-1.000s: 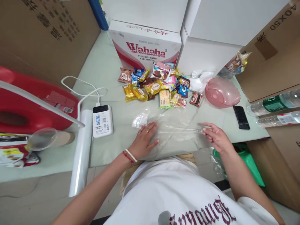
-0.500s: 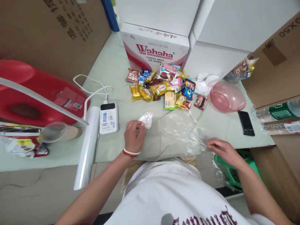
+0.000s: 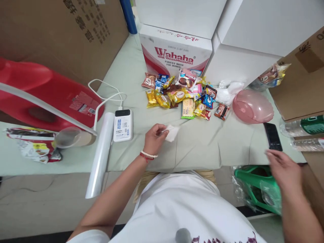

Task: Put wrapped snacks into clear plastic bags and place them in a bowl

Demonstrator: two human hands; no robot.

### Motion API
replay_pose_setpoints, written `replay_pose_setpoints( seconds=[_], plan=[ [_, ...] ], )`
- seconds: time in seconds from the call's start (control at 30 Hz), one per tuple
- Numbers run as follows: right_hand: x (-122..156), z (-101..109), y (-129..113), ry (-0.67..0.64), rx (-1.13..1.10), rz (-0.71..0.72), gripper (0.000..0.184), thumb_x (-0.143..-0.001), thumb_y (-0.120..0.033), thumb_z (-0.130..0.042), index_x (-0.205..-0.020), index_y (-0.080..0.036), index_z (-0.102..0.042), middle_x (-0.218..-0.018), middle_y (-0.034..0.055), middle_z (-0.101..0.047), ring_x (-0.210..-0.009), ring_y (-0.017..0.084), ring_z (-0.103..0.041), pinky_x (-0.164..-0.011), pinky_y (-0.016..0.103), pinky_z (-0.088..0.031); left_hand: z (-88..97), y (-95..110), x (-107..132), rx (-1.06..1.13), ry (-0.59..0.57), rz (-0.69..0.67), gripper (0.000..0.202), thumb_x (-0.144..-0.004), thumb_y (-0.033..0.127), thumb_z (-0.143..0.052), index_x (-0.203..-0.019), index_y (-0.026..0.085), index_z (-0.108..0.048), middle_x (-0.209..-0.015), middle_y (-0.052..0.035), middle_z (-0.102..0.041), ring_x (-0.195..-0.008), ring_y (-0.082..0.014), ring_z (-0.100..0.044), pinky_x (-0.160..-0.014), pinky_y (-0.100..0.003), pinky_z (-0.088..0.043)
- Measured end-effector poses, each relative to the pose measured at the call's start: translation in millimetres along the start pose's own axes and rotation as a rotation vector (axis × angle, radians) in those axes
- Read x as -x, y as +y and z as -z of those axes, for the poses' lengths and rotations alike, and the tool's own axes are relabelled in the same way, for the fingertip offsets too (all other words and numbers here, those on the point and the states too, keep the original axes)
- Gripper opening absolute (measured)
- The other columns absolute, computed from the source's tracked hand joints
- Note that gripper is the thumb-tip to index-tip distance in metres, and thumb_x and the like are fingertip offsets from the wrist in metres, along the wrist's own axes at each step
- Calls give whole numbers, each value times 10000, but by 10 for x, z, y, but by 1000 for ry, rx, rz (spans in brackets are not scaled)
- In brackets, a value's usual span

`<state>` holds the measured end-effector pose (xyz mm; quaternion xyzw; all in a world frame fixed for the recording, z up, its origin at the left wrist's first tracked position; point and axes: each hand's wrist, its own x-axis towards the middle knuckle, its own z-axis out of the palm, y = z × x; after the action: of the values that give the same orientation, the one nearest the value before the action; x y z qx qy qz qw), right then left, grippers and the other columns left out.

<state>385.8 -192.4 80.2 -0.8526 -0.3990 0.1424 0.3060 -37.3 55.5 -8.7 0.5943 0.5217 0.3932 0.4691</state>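
My left hand [image 3: 155,139] is closed in a pinch above the middle of the table. Between its thumb and fingers is a small white folded piece [image 3: 172,133], thin like paper or plastic film; I cannot tell which. Over the table's right front edge, my right hand [image 3: 285,170] has its fingers stretched forward, slightly blurred, with nothing visible in them. Its fingertips are close to a black phone [image 3: 273,136]; whether they touch it is unclear. Beyond the left hand lies a pile of wrapped snacks [image 3: 178,96].
A pink bowl [image 3: 253,107] stands right of the snacks. On the left are a power bank [image 3: 123,125] with a cable, a white roll [image 3: 100,158] and a red jug [image 3: 45,91]. A Wahaha box [image 3: 176,50] stands behind. A green stool [image 3: 260,184] with clear plastic is below the edge.
The clear plastic sheet that my right hand held over the table has left the tabletop. That hand has moved right, near the phone. My left hand now has the white piece raised and turned.
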Motion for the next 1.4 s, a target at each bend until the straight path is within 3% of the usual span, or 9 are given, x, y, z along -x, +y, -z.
replay_pose_setpoints(
  seconds=[0.1, 0.23, 0.37, 0.53, 0.83, 0.93, 1.1, 1.27, 1.4],
  plan=[
    [-44, -850, -825, -249, -106, 338, 216, -951, -507, -633, -1008, -336, -754, -1018, 81, -729, -909, 281, -677, -835, 453, -534, -51, 117, 135, 169, -96, 97, 288, -819, 459, -697, -897, 183, -675, -735, 14, -635, -661, -131, -548, -633, -249, -440],
    [-35, -1744, -1599, -516, -270, 792, 298, -979, -395, -630, -1247, -305, -724, -1364, 123, -617, -983, 232, -649, -842, 391, -540, -88, 205, 250, 143, -149, 99, 315, -826, 484, -706, -851, 171, -702, -754, -4, -653, -696, -136, -560, -646, -248, -446],
    [-58, -2166, -1823, -648, -216, 998, 223, -1022, -328, -550, -1048, -269, -763, -1003, 97, -718, -893, 226, -612, -811, 376, -507, -73, 210, 321, 311, -71, 219, 464, -814, 595, -712, -1045, 196, -668, -855, -14, -647, -724, -139, -591, -641, -255, -495],
    [-20, -2232, -1812, -656, -347, 715, 229, -1001, -407, -575, -962, -243, -731, -846, 53, -683, -781, 193, -597, -740, 333, -471, -86, 133, 414, 535, -205, 429, 604, -633, 613, -877, -970, 163, -658, -885, -36, -673, -749, -152, -629, -668, -289, -540],
    [-196, -1934, -1660, -838, -873, -206, 472, -651, -548, -896, -820, -209, -615, -623, -86, -382, -486, 50, -238, -434, 206, -163, 110, 94, 400, 436, -512, 313, 499, -705, 589, -837, -684, 161, -581, -619, 43, -522, -554, -75, -440, -542, -217, -362],
    [-291, -1796, -1624, -850, -889, -226, 464, -650, -517, -909, -801, -203, -603, -621, -88, -366, -494, 46, -231, -438, 195, -126, 192, 129, 390, 333, -505, 204, 443, -655, 510, -880, -796, 174, -629, -782, 1, -603, -700, -119, -540, -649, -244, -462],
    [-270, -1741, -1695, -783, -809, -125, 454, -690, -566, -871, -810, -213, -612, -607, -87, -353, -484, 55, -226, -432, 207, -160, 82, 324, 426, 50, -7, -8, 318, -809, 491, -746, -761, 200, -630, -772, 2, -571, -709, -133, -500, -679, -263, -445],
    [-116, -1782, -1802, -755, -691, 127, 367, -817, -565, -779, -860, -218, -669, -628, -51, -452, -530, 92, -340, -488, 240, -279, -337, 552, 376, 391, -286, 205, 465, -842, 643, -664, -783, 183, -644, -644, 14, -573, -565, -111, -482, -530, -249, -372],
    [-74, -1783, -1777, -707, -691, 221, 320, -821, -518, -793, -818, -212, -698, -728, -12, -552, -681, 126, -466, -638, 258, -390, -564, 543, 311, 574, -260, 220, 475, -742, 615, -794, -755, 176, -612, -602, 37, -548, -562, -92, -470, -558, -236, -365]
  ],
)
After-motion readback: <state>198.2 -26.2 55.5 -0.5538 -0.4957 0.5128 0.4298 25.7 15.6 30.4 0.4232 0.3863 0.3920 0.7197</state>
